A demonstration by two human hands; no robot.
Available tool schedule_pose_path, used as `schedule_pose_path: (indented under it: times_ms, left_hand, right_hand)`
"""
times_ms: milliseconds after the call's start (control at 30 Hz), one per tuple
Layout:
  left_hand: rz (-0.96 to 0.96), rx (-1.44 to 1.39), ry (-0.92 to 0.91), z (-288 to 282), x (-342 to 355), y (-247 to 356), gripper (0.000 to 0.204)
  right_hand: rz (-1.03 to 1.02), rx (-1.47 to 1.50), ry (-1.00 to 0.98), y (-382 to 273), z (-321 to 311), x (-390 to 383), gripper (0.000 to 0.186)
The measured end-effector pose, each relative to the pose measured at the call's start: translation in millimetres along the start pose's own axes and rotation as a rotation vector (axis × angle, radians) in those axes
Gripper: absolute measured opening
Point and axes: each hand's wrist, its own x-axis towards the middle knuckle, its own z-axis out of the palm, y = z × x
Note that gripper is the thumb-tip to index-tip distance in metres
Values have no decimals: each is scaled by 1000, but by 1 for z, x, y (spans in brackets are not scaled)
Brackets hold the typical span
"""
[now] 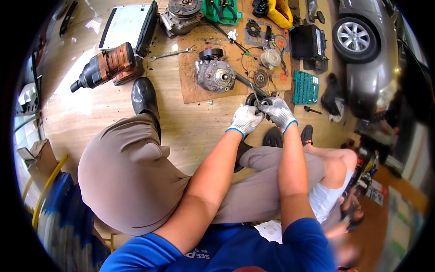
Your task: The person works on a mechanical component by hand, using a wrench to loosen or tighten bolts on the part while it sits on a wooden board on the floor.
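Observation:
In white gloves with blue cuffs, my left hand (246,120) and my right hand (278,112) are closed around a dark round part (252,99), with a thin metal tool (254,92) at it; the tool's tip and what each finger grips are partly hidden. Just beyond them, a grey metal housing (210,75) with a protruding shaft rests on cardboard (190,94), and a dark bar (243,79) lies beside it. A toothed disc (260,78) and a silver cylindrical part (270,58) lie to the right.
An impact driver (104,65), wrench (171,53) and white-topped case (124,27) lie left. A black battery (307,42), teal socket case (306,88), yellow container (281,13) and grey car (369,50) are right. Another person (337,165) sits close at my right.

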Motion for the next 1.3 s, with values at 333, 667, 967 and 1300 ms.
schedule_pose_path:
  times_ms: [333,667,967,1300]
  left_hand:
    - [-61,16,-25,16,7,-20,45]
    - [-301,-277,113,26,11,-48,50]
    - [-408,-499,251,14,23,-106,41]
    - [-449,-467,215,5,30,-92,42]
  right_hand:
    - [8,221,-26,39,24,14,21]
    - [184,29,323,144,31,77,31]
    - [210,-463,410,141,41,150,36]
    - [184,-369,427,155,36,198,36]
